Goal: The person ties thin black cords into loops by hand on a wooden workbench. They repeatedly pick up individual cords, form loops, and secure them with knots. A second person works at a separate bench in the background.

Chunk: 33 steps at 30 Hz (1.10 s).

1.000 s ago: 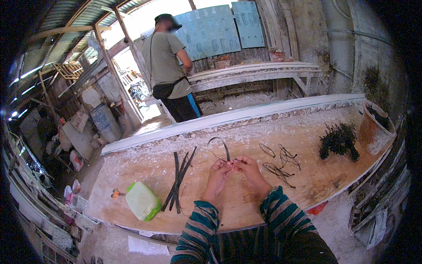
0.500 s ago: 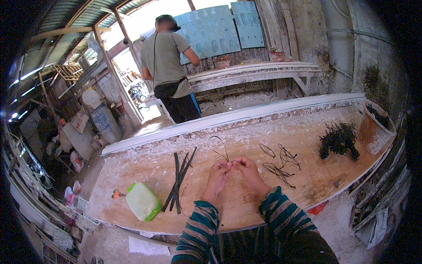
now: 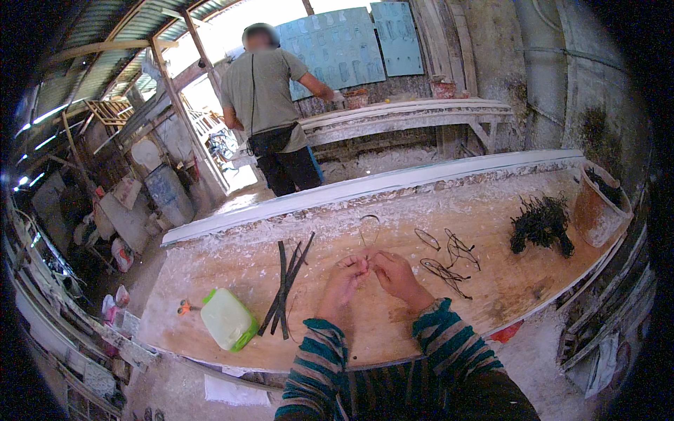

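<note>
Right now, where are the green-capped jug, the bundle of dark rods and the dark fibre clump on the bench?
green-capped jug [image 3: 226,319], head view, middle of its pale flat side.
bundle of dark rods [image 3: 286,286], head view, where the rods cross.
dark fibre clump [image 3: 541,223], head view, centre of the tangle.

I'm looking into a rough workshop. A plaster-crusted workbench [image 3: 232,281], corrugated roofing [image 3: 91,28] and, it seems, stacked moulds [image 3: 126,210] show it.

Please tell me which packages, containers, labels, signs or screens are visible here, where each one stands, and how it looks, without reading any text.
Plastic container: lies on the workbench, left of the left hand; flat, rounded, pale green-white with a green edge.
Bucket: far right end of the bench; round, brownish, dark stuff inside.
Blue panels: on the back wall behind the other person; rectangular, pale blue.
No screens in view.
</note>
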{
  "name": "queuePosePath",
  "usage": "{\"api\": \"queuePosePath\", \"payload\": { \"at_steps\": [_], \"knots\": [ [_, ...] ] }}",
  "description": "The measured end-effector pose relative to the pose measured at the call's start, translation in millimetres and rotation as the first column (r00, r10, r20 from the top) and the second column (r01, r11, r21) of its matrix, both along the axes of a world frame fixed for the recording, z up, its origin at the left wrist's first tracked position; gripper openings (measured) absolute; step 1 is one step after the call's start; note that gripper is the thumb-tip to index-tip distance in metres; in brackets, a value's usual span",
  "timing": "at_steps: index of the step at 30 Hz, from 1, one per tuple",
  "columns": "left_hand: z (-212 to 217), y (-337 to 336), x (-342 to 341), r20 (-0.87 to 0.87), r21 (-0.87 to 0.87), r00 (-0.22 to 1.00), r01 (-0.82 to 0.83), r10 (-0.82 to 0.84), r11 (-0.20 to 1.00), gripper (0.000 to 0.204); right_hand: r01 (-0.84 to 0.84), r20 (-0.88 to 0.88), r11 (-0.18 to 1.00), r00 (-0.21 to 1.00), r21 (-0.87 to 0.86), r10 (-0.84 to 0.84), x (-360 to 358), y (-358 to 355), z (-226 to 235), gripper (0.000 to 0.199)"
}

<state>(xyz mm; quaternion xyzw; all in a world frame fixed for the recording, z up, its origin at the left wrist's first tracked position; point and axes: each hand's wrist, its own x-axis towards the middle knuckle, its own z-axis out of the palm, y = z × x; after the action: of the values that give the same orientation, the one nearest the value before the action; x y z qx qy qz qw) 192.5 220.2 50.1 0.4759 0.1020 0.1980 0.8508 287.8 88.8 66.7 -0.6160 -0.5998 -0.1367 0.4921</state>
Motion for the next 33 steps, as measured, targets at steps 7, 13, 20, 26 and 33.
{"api": "queuePosePath", "payload": {
  "at_steps": [7, 13, 20, 26, 33],
  "knots": [
    [2, 8, -4, -0.065, 0.039, 0.995, 0.075, -0.073, 0.996, 0.009, -0.136, -0.142, 0.989, 0.98, 0.05, 0.142, 0, 5, -6, 0.009],
    [8, 3, -6, -0.071, 0.036, 0.997, 0.014, -0.011, 0.999, 0.014, -0.056, -0.129, 0.998, 0.99, 0.03, 0.06, 0, 6, -9, 0.008],
    [13, -1, -2, 0.013, 0.044, 1.0, -0.014, 0.014, 0.999, 0.021, 0.036, -0.125, 0.992, 0.992, 0.124, -0.02, -5, 10, -12, 0.007],
    [-1, 0, 8, 0.041, 0.299, 0.99, -0.141, 0.135, 0.944, 0.015, 0.057, -0.17, 0.991, 0.985, 0.123, -0.036, -4, 13, -18, 0.004],
    [3, -15, 9, 0.135, 0.685, 0.943, -0.31, 0.303, 0.659, 0.011, 0.043, -0.357, 0.996, 0.934, 0.082, -0.011, -7, 15, -18, 0.005]
  ]
}}
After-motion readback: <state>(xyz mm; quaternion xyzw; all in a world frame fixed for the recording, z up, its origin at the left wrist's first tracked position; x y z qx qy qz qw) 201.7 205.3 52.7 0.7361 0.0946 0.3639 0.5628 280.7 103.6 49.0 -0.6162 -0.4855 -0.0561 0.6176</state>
